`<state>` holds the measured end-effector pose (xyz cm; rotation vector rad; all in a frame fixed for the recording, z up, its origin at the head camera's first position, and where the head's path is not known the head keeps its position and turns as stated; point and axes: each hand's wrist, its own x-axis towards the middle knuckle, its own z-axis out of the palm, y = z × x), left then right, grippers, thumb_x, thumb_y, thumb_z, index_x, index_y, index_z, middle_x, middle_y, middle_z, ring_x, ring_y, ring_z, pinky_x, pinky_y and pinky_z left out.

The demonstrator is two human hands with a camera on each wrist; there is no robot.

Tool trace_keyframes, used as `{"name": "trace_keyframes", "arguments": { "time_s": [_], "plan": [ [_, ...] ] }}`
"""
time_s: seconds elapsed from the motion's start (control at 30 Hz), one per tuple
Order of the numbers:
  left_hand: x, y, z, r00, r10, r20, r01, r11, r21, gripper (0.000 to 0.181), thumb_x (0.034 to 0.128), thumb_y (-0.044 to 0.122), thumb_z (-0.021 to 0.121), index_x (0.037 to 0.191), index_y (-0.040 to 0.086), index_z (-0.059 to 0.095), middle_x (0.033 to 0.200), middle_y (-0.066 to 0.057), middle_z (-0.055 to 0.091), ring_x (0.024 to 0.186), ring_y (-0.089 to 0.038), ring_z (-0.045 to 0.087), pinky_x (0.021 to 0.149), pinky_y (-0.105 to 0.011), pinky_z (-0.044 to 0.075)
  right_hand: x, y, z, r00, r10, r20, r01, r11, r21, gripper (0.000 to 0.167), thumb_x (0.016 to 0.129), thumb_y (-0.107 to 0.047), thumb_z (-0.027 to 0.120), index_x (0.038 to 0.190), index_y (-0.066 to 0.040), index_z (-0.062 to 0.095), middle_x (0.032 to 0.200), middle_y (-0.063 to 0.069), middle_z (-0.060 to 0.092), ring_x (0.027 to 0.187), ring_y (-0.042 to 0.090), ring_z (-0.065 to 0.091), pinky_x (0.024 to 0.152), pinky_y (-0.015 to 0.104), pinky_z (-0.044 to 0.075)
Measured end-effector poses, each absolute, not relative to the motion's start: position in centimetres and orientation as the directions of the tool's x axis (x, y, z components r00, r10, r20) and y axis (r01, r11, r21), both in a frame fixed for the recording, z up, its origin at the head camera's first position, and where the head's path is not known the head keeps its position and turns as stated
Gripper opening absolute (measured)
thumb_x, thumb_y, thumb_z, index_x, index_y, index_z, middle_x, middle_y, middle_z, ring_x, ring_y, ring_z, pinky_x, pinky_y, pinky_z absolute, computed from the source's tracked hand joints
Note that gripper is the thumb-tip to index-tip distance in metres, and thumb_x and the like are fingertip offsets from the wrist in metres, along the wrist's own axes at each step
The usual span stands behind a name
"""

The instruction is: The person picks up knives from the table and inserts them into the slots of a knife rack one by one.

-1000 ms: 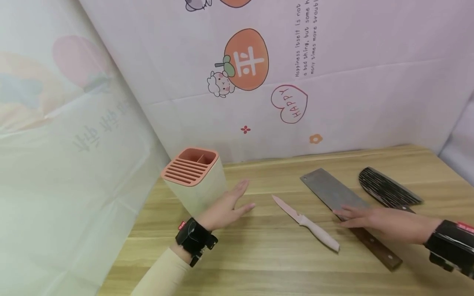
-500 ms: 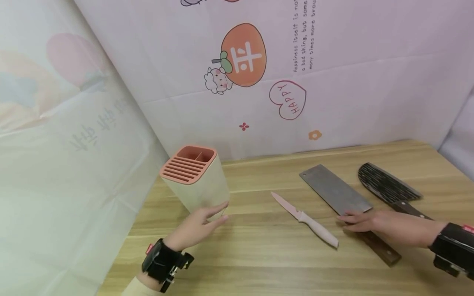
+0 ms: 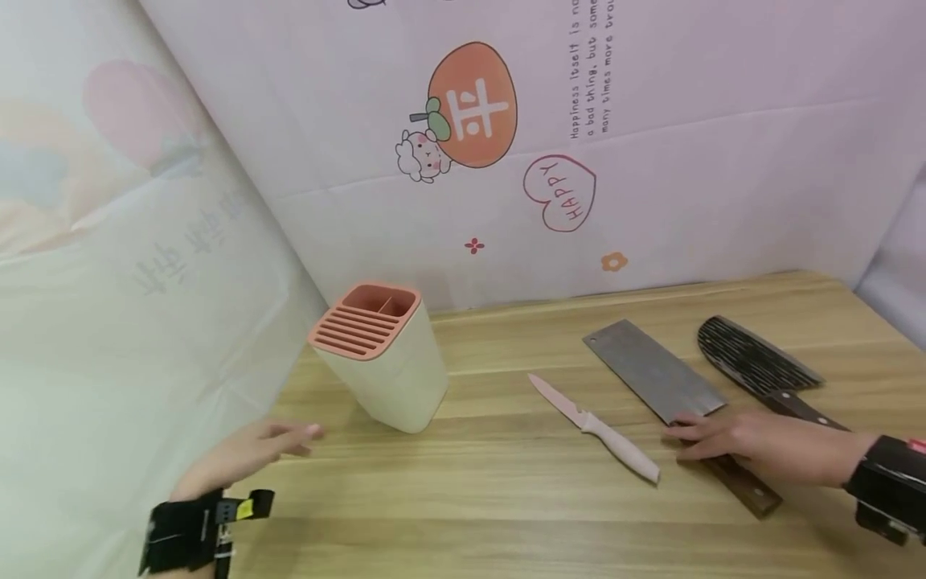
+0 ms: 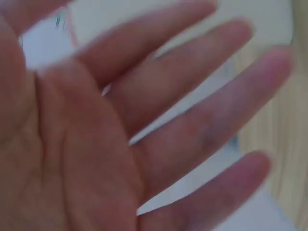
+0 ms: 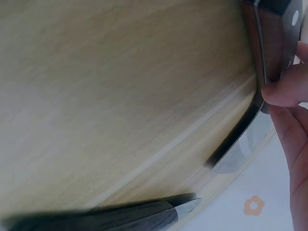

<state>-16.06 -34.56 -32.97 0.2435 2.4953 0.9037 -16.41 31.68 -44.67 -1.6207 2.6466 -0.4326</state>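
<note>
My right hand (image 3: 760, 444) grips the cleaver (image 3: 651, 366) where its brown handle meets the broad grey blade; the cleaver lies on the table. In the right wrist view, the thumb and fingers (image 5: 286, 89) close on the riveted handle (image 5: 272, 43). My left hand (image 3: 249, 452) hovers at the table's left side, holding nothing. Its fingers are spread and straight in the left wrist view (image 4: 183, 96). A pink-bladed knife with a pale handle (image 3: 618, 448) lies left of the cleaver. Behind the cleaver, to its right, rests a dark patterned knife (image 3: 752, 358).
A cream knife block (image 3: 405, 378) with a slotted, salmon-coloured top (image 3: 362, 326) stands at the back left of the wooden table (image 3: 492, 507). Printed white cloth (image 3: 347, 145) hangs behind the table and along its left side.
My left hand has drawn away from the knife block, down and to the left. My right hand has settled from over the cleaver's blade onto its handle end. The knives stay in place.
</note>
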Motion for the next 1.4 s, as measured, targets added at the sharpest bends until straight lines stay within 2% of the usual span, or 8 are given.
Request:
{"name": "trace_keyframes", "arguments": {
  "time_s": [0.13,0.27,0.4,0.57,0.77,1.03,1.27,1.4],
  "plan": [
    [-16.8,-35.9,-32.6,-0.946,0.234,-0.226,0.03,0.755,0.655,0.065,0.1089,0.039,0.051,0.156,-0.003,0.037,0.145,-0.024,0.054,0.132,-0.046,0.051,0.104,-0.068,0.041,-16.4,31.7,-44.5,-0.402,-0.901,0.16,-0.904,0.363,-0.226,0.048,0.091,-0.008,0.074,0.136,-0.024,0.068,0.148,0.007,0.056,0.13,0.027,0.057,0.095,0.019,0.05],
    [-18.2,-34.9,-33.4,-0.967,0.238,-0.093,0.081,0.632,0.771,0.074,0.1091,0.035,0.053,0.165,0.009,0.012,0.163,-0.022,0.029,0.144,-0.046,0.034,0.112,-0.066,0.032,-16.2,31.9,-44.5,-0.325,-0.927,0.187,-0.94,0.294,-0.175,0.051,0.086,-0.012,0.077,0.135,-0.024,0.069,0.148,0.005,0.056,0.137,0.02,0.05,0.101,0.007,0.037],
    [-19.3,-33.5,-34.1,-0.974,0.224,-0.025,0.104,0.544,0.832,0.081,0.1079,0.026,0.057,0.165,0.014,0.002,0.166,-0.025,0.015,0.147,-0.048,0.026,0.115,-0.066,0.026,-16.3,32.0,-44.4,-0.258,-0.955,0.149,-0.963,0.241,-0.12,0.059,0.082,-0.007,0.079,0.138,-0.023,0.067,0.151,0.003,0.054,0.138,0.021,0.049,0.094,0.007,0.042],
    [-20.2,-32.5,-34.9,-0.979,0.204,0.018,0.119,0.494,0.862,0.085,0.1056,0.018,0.061,0.166,0.014,0.001,0.166,-0.027,0.013,0.148,-0.048,0.024,0.116,-0.064,0.026,-16.2,31.9,-44.5,-0.132,-0.984,0.119,-0.99,0.136,0.03,0.066,0.078,-0.006,0.078,0.14,-0.021,0.065,0.152,0.002,0.052,0.128,0.027,0.058,0.085,0.012,0.051],
    [-21.1,-31.8,-35.7,-0.979,0.195,0.058,0.138,0.428,0.893,0.086,0.1025,0.015,0.065,0.166,0.012,0.006,0.164,-0.029,0.019,0.148,-0.049,0.024,0.115,-0.063,0.028,-15.9,31.9,-44.8,-0.011,-0.985,0.172,-0.991,0.033,0.126,0.04,0.104,-0.021,0.052,0.143,-0.017,0.062,0.148,0.001,0.056,0.126,0.02,0.06,0.099,0.019,0.048],
    [-21.6,-31.4,-36.2,-0.977,0.192,0.089,0.158,0.38,0.911,0.085,0.1018,0.011,0.065,0.166,0.011,0.009,0.165,-0.025,0.021,0.148,-0.047,0.026,0.115,-0.061,0.029,-16.1,31.3,-44.6,0.034,-0.984,0.176,-0.988,-0.007,0.154,0.037,0.105,-0.022,0.049,0.137,-0.017,0.066,0.145,-0.001,0.058,0.125,0.016,0.061,0.097,0.019,0.05],
    [-21.8,-30.8,-36.0,-0.979,0.174,0.101,0.16,0.367,0.917,0.083,0.1019,0.011,0.065,0.166,0.011,0.012,0.165,-0.023,0.022,0.148,-0.046,0.026,0.115,-0.062,0.029,-16.3,30.8,-44.3,0.054,-0.975,0.216,-0.986,-0.018,0.164,0.038,0.111,-0.02,0.035,0.127,-0.018,0.069,0.136,0.0,0.065,0.122,0.015,0.062,0.093,0.019,0.052],
    [-22.3,-30.7,-36.3,-0.979,0.17,0.109,0.165,0.364,0.917,0.08,0.1029,0.012,0.064,0.166,0.011,0.015,0.165,-0.019,0.026,0.148,-0.04,0.028,0.116,-0.05,0.035,-16.1,30.5,-44.2,0.035,-0.969,0.244,-0.982,0.012,0.186,0.046,0.114,-0.02,0.025,0.128,-0.018,0.069,0.134,0.001,0.066,0.121,0.014,0.062,0.096,0.019,0.051]
  ]
}}
